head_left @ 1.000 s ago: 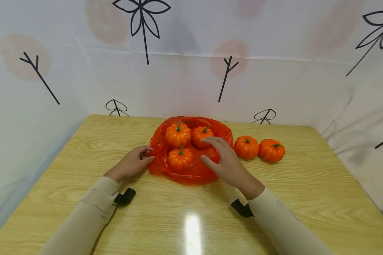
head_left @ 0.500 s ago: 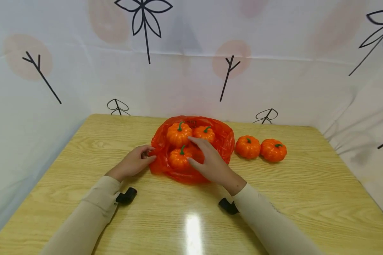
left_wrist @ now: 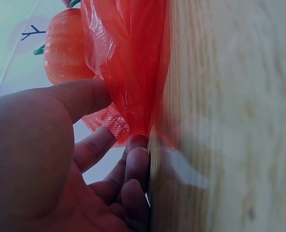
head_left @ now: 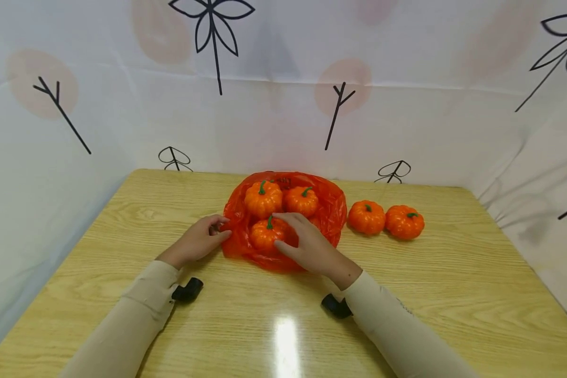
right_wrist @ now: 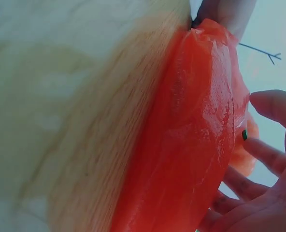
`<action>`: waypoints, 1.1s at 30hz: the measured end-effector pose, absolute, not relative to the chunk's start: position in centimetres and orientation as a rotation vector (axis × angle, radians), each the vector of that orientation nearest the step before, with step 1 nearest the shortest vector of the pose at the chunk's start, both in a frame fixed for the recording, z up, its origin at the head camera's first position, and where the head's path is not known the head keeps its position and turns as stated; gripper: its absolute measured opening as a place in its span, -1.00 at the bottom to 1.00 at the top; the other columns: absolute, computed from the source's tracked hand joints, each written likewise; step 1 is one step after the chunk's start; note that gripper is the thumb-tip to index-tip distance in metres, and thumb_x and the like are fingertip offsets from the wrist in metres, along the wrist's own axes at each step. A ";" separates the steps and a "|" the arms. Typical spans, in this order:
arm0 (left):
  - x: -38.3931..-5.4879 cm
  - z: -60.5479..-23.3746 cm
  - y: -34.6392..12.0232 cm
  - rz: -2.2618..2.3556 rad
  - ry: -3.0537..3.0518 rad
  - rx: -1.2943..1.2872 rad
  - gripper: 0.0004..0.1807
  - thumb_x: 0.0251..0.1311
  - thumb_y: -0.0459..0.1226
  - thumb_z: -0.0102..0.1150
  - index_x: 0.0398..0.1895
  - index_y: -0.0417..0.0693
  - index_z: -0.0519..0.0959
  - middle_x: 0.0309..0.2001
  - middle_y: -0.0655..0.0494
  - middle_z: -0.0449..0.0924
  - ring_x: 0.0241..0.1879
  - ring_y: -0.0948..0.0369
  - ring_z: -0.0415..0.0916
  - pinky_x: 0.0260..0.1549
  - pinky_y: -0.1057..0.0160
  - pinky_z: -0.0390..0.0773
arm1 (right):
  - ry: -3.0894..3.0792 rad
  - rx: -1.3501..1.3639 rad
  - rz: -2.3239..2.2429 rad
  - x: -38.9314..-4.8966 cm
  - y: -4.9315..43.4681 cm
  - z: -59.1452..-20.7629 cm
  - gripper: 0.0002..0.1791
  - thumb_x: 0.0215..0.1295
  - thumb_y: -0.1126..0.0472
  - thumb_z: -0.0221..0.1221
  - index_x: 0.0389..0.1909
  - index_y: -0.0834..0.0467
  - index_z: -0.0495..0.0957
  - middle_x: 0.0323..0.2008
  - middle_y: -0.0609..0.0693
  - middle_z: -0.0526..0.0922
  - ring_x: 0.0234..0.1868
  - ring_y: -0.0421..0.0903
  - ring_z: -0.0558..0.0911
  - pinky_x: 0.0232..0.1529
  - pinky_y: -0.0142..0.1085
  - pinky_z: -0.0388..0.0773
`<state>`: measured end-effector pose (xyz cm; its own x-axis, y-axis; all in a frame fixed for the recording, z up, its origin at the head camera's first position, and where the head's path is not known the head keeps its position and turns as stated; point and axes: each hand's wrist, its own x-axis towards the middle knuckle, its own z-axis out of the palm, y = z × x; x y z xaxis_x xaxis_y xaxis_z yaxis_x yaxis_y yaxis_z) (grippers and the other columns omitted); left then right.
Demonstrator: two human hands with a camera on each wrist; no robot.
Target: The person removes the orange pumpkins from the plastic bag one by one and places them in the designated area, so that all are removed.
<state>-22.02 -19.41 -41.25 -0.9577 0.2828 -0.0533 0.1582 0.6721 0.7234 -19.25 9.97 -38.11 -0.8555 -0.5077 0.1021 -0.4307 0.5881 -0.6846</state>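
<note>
A red plastic bag (head_left: 233, 247) lies on the table with its mouth spread upward. Inside sit three small orange pumpkins with green stems: a rear-left pumpkin (head_left: 263, 200), a rear-right pumpkin (head_left: 301, 201) and a front pumpkin (head_left: 263, 237). My left hand (head_left: 198, 241) pinches the bag's left edge; in the left wrist view its thumb (left_wrist: 87, 96) lies against the film, other fingers behind it. Over the bag's front right, my right hand (head_left: 312, 249) reaches in, thumb and spread fingers at the front pumpkin's right side. The right wrist view shows the fingertips beside a green stem (right_wrist: 245, 135).
Two more pumpkins stand right of the bag, a nearer pumpkin (head_left: 366, 217) and a farther-right pumpkin (head_left: 404, 222). The wooden table (head_left: 245, 320) ends at a patterned cloth backdrop (head_left: 274, 121) behind and at both sides.
My right hand has moved left across the bag, from near the rear-right pumpkin to the front pumpkin, and lowered slightly. The left hand stays at the bag's edge.
</note>
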 end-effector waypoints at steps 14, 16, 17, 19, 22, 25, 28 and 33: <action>-21.9 -41.2 -19.4 1.164 2.716 0.355 -0.57 0.41 -0.17 0.14 0.24 -0.22 0.48 -0.13 -0.06 0.54 -0.18 0.10 0.42 -0.11 0.18 0.44 | 2.719 -0.827 -1.102 -19.5 10.0 -38.5 -0.49 0.40 0.08 0.23 0.32 0.10 0.44 0.34 0.04 0.39 0.36 0.05 0.42 0.36 0.00 0.39; -21.9 -41.2 -19.4 1.167 2.714 0.355 -0.57 0.41 -0.17 0.14 0.24 -0.22 0.48 -0.13 -0.06 0.54 -0.18 0.10 0.42 -0.11 0.18 0.44 | 2.713 -0.835 -1.113 -19.4 10.1 -38.5 -0.52 0.43 0.10 0.20 0.31 0.11 0.44 0.34 0.04 0.39 0.35 0.04 0.43 0.35 -0.01 0.41; -22.0 -41.2 -19.4 1.171 2.711 0.355 -0.57 0.41 -0.18 0.14 0.23 -0.22 0.48 -0.13 -0.06 0.53 -0.18 0.10 0.42 -0.11 0.18 0.44 | 2.709 -0.840 -1.120 -19.4 10.1 -38.5 -0.53 0.44 0.11 0.19 0.31 0.11 0.44 0.34 0.04 0.39 0.34 0.04 0.44 0.34 -0.01 0.42; -22.0 -41.2 -19.4 1.175 2.709 0.359 -0.58 0.41 -0.18 0.14 0.22 -0.22 0.49 -0.14 -0.05 0.53 -0.18 0.10 0.42 -0.12 0.19 0.44 | 2.701 -0.847 -1.132 -19.4 10.1 -38.5 -0.56 0.45 0.14 0.17 0.30 0.11 0.44 0.33 0.05 0.40 0.33 0.04 0.45 0.32 -0.01 0.43; -22.0 -41.2 -19.4 1.178 2.712 0.372 -0.61 0.41 -0.20 0.14 0.20 -0.21 0.50 -0.16 -0.05 0.54 -0.19 0.10 0.42 -0.14 0.19 0.44 | 2.701 -0.849 -1.147 -19.4 10.1 -38.5 -0.61 0.46 0.18 0.15 0.26 0.11 0.46 0.30 0.05 0.41 0.31 0.02 0.46 0.29 -0.03 0.46; -22.1 -41.3 -19.5 1.174 2.721 0.378 -0.62 0.41 -0.21 0.14 0.18 -0.21 0.51 -0.16 -0.05 0.54 -0.19 0.10 0.43 -0.14 0.19 0.44 | 2.706 -0.851 -1.159 -19.4 10.1 -38.5 -0.63 0.46 0.20 0.15 0.23 0.11 0.49 0.27 0.05 0.44 0.27 0.01 0.47 0.26 -0.05 0.48; -22.1 -41.3 -19.5 1.168 2.725 0.375 -0.62 0.41 -0.21 0.14 0.18 -0.21 0.51 -0.15 -0.06 0.54 -0.19 0.10 0.43 -0.13 0.19 0.44 | 2.718 -0.847 -1.150 -19.4 10.1 -38.5 -0.62 0.43 0.18 0.20 0.22 0.09 0.50 0.25 0.04 0.45 0.23 0.00 0.49 0.22 -0.07 0.51; -22.0 -41.2 -19.4 1.160 2.725 0.371 -0.62 0.41 -0.20 0.14 0.19 -0.21 0.51 -0.14 -0.06 0.54 -0.18 0.09 0.43 -0.12 0.18 0.45 | 2.736 -0.820 -1.121 -19.4 10.0 -38.5 -0.54 0.33 0.14 0.30 0.23 0.08 0.49 0.25 0.03 0.44 0.19 0.00 0.50 0.21 -0.08 0.52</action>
